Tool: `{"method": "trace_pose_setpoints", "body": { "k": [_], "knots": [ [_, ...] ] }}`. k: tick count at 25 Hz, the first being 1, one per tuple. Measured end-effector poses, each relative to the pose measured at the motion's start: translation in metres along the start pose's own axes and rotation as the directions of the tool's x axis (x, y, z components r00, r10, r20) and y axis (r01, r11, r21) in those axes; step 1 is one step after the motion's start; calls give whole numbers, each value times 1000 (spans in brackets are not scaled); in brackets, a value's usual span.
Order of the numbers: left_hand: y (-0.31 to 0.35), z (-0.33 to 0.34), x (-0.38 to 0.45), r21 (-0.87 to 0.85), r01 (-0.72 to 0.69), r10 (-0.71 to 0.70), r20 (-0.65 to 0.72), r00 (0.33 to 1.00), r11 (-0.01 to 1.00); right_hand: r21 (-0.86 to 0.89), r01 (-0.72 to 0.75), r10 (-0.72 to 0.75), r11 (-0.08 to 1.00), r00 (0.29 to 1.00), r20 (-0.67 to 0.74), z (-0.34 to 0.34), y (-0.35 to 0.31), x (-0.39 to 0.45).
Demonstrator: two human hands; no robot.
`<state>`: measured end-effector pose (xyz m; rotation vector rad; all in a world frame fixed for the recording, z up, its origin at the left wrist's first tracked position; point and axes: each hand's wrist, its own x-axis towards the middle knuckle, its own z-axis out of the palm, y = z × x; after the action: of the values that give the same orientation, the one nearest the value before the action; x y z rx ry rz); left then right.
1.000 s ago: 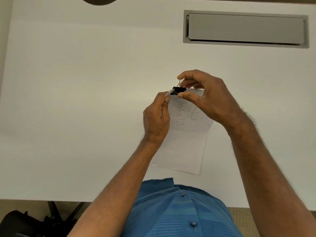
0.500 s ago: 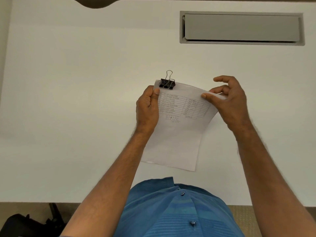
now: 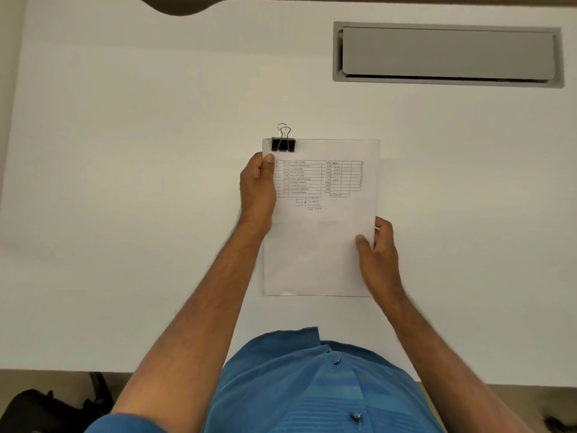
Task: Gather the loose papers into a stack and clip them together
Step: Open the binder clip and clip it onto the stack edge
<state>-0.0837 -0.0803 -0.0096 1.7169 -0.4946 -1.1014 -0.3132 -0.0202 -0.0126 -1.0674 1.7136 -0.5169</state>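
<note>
A stack of white papers [image 3: 321, 245] with a printed table on the top sheet lies squared over the white desk. A black binder clip [image 3: 283, 144] with silver wire handles grips its top left corner. My left hand [image 3: 258, 189] holds the stack's left edge just below the clip, thumb on top. My right hand [image 3: 379, 254] pinches the right edge lower down, thumb on the sheet.
The white desk [image 3: 125, 182] spreads around the stack. A grey cable flap [image 3: 448, 54] is set into the desk at the far right. The desk's near edge runs across the bottom, with a dark chair base [image 3: 46, 407] below at the left.
My right hand let go of the clip, which now stays on the corner, and moved down to the stack's right edge. The stack turned from tilted to straight.
</note>
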Motion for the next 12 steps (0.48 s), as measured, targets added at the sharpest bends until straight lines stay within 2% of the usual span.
{"method": "trace_pose_setpoints", "body": {
  "k": [7,12],
  "knots": [
    [2,-16,27,35,75,-75,-6,997,997,67,-45,44,997,999,12,22,-26,35],
    [11,-24,58,46,76,-74,-30,997,996,131,59,-57,990,998,-20,51,-86,92]
  ]
}}
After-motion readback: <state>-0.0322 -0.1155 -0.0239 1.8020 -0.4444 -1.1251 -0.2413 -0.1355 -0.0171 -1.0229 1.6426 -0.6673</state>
